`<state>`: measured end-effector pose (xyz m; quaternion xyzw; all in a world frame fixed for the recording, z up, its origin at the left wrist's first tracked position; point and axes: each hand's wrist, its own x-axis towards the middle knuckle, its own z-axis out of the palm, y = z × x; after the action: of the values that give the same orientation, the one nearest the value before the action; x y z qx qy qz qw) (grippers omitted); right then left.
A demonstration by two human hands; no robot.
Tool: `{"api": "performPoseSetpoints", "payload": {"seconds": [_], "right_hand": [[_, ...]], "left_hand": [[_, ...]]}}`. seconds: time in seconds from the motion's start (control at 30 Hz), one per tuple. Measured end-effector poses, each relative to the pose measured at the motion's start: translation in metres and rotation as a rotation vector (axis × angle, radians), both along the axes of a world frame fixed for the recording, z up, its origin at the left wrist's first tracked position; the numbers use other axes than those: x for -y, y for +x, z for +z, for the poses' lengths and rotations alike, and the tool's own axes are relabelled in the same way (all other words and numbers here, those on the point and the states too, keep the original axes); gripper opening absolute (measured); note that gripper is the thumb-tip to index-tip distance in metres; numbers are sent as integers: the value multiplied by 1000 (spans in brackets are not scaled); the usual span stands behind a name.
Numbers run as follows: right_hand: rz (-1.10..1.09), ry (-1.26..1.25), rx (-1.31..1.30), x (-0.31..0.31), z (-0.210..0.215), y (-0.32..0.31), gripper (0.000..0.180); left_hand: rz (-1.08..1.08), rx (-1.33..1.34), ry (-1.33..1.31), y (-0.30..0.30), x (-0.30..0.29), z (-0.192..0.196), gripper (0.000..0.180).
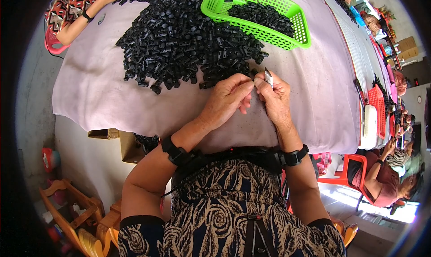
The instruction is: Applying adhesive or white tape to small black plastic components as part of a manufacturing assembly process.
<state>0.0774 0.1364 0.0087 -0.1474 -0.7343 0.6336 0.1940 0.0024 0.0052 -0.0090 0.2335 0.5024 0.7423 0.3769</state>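
My left hand (228,98) is closed in a pinch near the table's front edge, its fingertips meeting those of my right hand. What it holds is mostly hidden by the fingers and too small to name. My right hand (274,95) grips a small knife (268,76), its pointed blade sticking up past the fingers. Just beyond both hands spreads a large heap of small black plastic parts (179,41). A bright green perforated basket (240,26) stands behind the heap to the right, with more black parts in it.
A pale cloth (314,100) covers the table. Another person's arm (85,19) reaches to the heap at far left. On the right are a red basket (377,109), a red chair (343,172) and several seated people. A wooden chair (76,216) and cardboard box (130,149) are lower left.
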Motion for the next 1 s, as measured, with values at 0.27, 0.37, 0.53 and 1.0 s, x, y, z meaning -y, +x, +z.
{"api": "performPoseSetpoints", "payload": {"seconds": [0.27, 0.37, 0.53, 1.0], "right_hand": [[43, 0, -20, -1, 1, 0, 8], [63, 44, -34, -2, -2, 0, 11], [83, 60, -102, -1, -8, -3, 11], [47, 69, -49, 2, -2, 0, 11]], "left_hand": [[-39, -50, -2, 0, -1, -2, 20], [-35, -48, -8, 0, 0, 0, 20], [-36, 35, 25, -1, 1, 0, 22], [-36, 57, 29, -3, 2, 0, 24]]}}
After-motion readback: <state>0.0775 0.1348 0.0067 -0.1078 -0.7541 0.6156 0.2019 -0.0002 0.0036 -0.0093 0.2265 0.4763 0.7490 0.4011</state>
